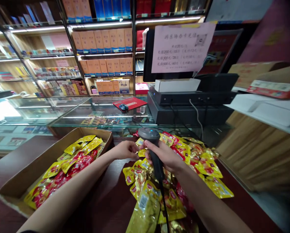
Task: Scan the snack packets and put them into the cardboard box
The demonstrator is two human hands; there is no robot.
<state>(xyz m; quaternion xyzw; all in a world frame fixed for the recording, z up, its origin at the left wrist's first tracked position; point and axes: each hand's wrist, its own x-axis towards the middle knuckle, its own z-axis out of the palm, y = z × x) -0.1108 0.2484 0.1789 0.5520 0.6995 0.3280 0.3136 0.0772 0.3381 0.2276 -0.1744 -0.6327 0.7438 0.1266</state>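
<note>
The right hand (165, 154) grips a smooth plastic scanner (156, 165) near six o'clock from the view's centre, over glossy, crinkled packets (172, 204). The left hand (125, 150), at the scanner's nine o'clock, curls; I cannot tell its hold. The thin cable (165, 207), if pulled, could drag slippery packets.

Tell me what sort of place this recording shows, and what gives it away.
Most likely a shop: the right hand holds what looks like a barcode scanner, with a glass display case and stocked shelves beyond.
</note>
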